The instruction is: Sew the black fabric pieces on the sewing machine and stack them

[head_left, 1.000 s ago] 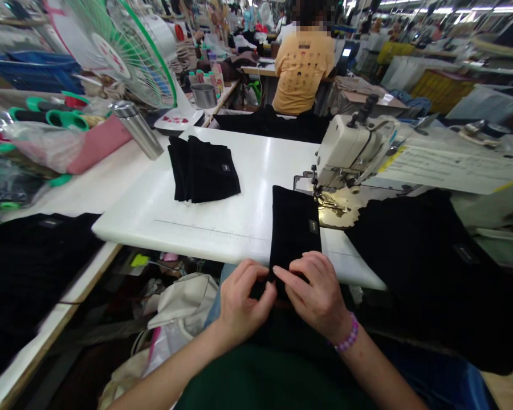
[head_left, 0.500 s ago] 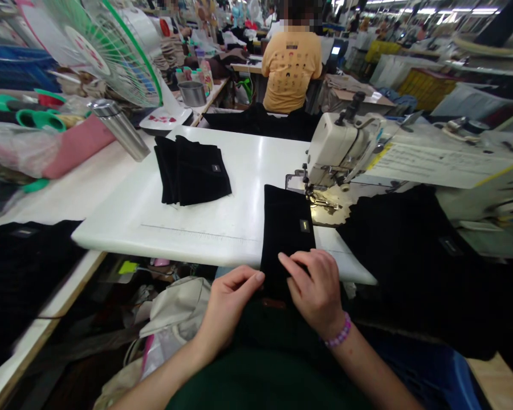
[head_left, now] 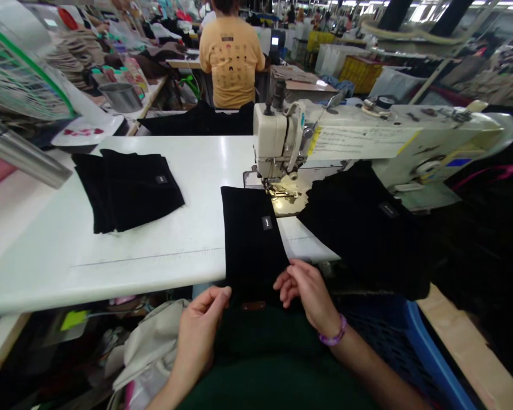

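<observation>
A black fabric piece (head_left: 250, 239) with a small woven label lies on the white sewing table, its upper right edge beside the sewing machine's presser foot. The near end hangs over the table's front edge. My left hand (head_left: 203, 322), thumb and forefinger pinched together, is at the left edge of that near end. At the right edge is my right hand (head_left: 310, 293), with loosely bent, parted fingers against the fabric. A stack of black fabric pieces (head_left: 130, 191), the top one labelled, lies to the left. More labelled black fabric (head_left: 363, 228) drapes off the table right of the needle.
The sewing machine (head_left: 277, 136) stands at the back right of the white table (head_left: 200, 239). A steel flask (head_left: 25, 151) and a fan (head_left: 21, 74) are at left. Below right sits a blue crate (head_left: 431, 347). A person in a yellow shirt (head_left: 231, 62) sits ahead.
The view has swung to the right, so table and machine appear further left. My right hand has drawn back from over the fabric to its right edge. My left hand remains at the left edge.
</observation>
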Demonstrator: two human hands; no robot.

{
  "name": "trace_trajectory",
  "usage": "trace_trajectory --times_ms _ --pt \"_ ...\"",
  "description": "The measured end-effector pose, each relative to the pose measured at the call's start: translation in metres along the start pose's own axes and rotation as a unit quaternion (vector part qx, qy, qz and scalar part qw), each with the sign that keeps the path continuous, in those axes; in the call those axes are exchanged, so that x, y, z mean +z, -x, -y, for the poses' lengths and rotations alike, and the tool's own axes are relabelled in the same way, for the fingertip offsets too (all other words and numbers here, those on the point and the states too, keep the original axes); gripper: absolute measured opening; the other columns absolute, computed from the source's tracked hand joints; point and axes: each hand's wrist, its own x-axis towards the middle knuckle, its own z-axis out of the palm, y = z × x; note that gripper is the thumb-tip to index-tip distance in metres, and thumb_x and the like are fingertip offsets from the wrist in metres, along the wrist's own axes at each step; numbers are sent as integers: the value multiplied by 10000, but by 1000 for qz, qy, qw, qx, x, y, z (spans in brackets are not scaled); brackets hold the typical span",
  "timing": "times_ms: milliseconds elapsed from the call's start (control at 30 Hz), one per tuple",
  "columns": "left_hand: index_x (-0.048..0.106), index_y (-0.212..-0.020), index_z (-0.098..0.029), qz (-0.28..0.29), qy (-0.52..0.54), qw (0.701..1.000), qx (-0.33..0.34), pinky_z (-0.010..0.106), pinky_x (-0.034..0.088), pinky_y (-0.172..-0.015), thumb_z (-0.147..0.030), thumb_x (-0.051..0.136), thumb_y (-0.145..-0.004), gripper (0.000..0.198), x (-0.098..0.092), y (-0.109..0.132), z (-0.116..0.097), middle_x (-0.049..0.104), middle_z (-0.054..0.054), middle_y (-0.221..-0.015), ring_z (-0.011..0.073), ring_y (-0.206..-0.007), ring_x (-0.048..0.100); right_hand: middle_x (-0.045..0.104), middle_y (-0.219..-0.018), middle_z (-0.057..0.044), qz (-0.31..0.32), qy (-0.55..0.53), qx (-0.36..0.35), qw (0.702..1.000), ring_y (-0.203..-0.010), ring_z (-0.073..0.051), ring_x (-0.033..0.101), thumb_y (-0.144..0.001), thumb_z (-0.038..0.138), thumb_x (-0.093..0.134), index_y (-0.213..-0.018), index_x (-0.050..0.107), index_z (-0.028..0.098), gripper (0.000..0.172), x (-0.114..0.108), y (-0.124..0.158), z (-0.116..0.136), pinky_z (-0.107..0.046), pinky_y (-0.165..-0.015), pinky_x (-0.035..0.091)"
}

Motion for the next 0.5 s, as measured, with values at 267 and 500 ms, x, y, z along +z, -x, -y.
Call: trace_trajectory --times_ms 267,500 --pt "613 -587 -159 -9 -12 1000 12 204 179 -434 -620 824 -522 511 2 2 -5 431 -57 -516 54 -449 253 604 -520 33 -28 63 -29 997 -344 -65 498 -808 568 607 -695 554 183 405 -6 -6 7 -147 -310 356" --pt "536 -593 -212 -77 -265 871 406 267 382 -567 -366 635 -862 325 -4 0 -27 490 -19 -588 138 -557 466 588 -480 44 3 53 -3 999 -311 -62 449 -803 525 589 -716 573 182 354 -11 -5 13 -144 -286 292"
